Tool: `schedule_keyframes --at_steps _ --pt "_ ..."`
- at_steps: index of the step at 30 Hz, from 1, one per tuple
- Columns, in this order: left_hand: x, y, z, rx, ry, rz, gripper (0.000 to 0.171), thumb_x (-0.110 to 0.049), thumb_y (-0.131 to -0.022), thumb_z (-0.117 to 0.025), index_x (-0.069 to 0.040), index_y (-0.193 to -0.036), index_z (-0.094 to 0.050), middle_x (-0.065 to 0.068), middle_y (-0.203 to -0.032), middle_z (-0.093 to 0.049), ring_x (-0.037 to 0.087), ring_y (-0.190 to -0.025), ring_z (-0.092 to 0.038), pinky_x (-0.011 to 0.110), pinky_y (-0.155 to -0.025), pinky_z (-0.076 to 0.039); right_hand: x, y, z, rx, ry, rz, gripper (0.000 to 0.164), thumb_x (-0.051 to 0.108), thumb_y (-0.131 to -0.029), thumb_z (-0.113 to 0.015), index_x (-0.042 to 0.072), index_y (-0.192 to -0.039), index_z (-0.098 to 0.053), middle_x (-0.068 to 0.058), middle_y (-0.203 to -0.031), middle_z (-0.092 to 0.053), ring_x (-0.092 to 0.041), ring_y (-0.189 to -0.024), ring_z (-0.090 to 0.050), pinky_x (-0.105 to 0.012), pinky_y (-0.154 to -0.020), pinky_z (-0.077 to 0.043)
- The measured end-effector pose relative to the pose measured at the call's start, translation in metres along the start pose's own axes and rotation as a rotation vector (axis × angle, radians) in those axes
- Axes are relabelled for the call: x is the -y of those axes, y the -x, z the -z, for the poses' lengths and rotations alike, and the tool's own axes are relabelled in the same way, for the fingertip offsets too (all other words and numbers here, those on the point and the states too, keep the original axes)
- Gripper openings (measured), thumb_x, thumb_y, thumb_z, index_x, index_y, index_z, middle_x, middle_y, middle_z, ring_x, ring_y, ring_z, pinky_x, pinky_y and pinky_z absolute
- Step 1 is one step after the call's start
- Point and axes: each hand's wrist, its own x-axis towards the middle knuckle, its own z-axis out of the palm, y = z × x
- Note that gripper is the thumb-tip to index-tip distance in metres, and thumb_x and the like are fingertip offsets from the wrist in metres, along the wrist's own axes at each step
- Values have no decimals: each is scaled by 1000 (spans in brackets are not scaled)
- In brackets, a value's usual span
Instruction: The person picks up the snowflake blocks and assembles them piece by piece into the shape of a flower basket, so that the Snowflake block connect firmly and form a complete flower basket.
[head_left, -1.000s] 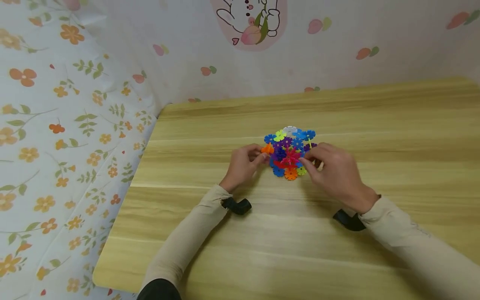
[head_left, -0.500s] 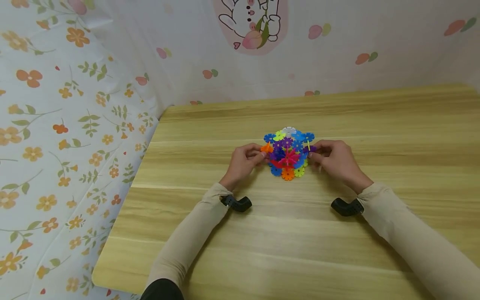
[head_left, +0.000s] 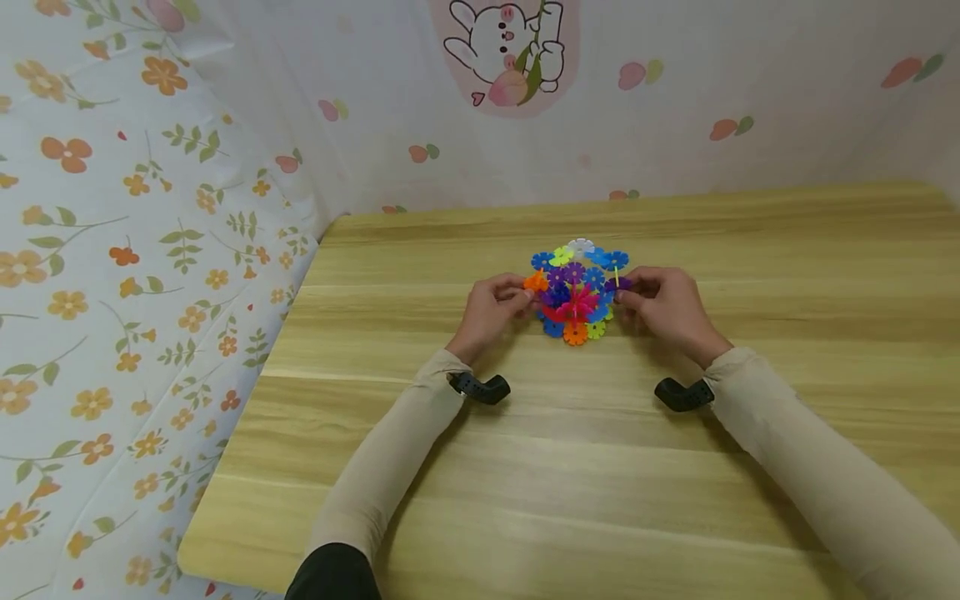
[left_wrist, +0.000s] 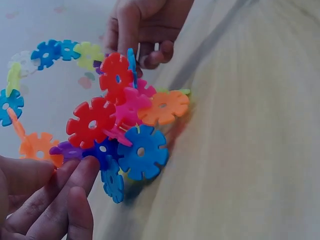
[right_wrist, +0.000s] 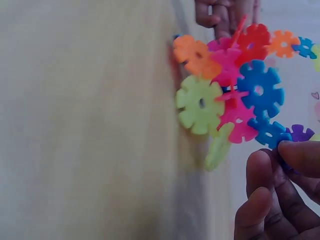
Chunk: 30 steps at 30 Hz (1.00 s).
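Note:
A structure of interlocked plastic flower discs (head_left: 576, 304), in red, pink, orange, blue, purple, yellow-green and white, is at the middle of the table in the head view. Chained discs form a loop at its back. My left hand (head_left: 491, 315) pinches its left side, at an orange disc (left_wrist: 40, 145) beside a purple one. On the opposite side, my right hand (head_left: 669, 310) pinches it between thumb and fingers, near a purple disc (right_wrist: 300, 132) and a blue disc (right_wrist: 270, 131). The blue and yellow-green lower discs (right_wrist: 200, 105) hang close over the table.
The wood-grain table (head_left: 525, 483) runs up to a printed cloth (head_left: 675, 158) at the back. A floral cloth (head_left: 135, 350) hangs along the left side. Each wrist wears a black strap mount (head_left: 480, 387).
My right hand has gone from the structure's front right to its right side and grips it there. Both hands have then shifted the structure slightly away from me. My left hand keeps its grip.

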Motion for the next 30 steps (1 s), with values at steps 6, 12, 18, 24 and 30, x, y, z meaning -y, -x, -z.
schedule_keyframes --at_steps 6,12,18,24,30 --pt "-3 -20 0 -28 27 8 18 -5 -99 -61 1 -115 -65 23 -108 -75 31 -97 -76 36 -85 -61 2 -23 6 -31 4 -15 17 9 -97 -64 -3 -107 -70 -22 -87 -72 -26 -67 -67 -25 -54 -50" --pt "-8 -42 -4 -45 34 29 24 -6 -99 -60 2 -121 -64 24 -114 -73 32 -103 -74 36 -86 -61 -4 -44 13 -20 9 -49 21 10 -99 -61 -4 -113 -68 -24 -94 -72 -24 -69 -68 -25 -56 -52" --pt "-7 -58 -7 -63 31 72 28 -4 -99 -59 2 -127 -62 23 -117 -72 33 -104 -74 33 -85 -61 -9 -54 14 -35 -23 -74 23 11 -99 -61 -5 -115 -67 -24 -99 -72 -19 -67 -68 -26 -58 -54" --pt "-3 -60 -9 -39 73 112 29 -1 -100 -57 4 -129 -60 25 -118 -71 36 -107 -72 35 -89 -59 -16 -56 12 -38 -30 -80 23 10 -99 -62 -5 -114 -68 -14 -88 -74 -14 -63 -66 -24 -56 -52" --pt "2 -49 6 0 -80 54 28 -10 -102 -57 1 -127 -62 20 -116 -73 29 -105 -74 33 -88 -60 -25 -47 18 13 132 -25 27 16 -98 -62 -3 -117 -67 -23 -100 -72 -23 -77 -67 -26 -64 -52"
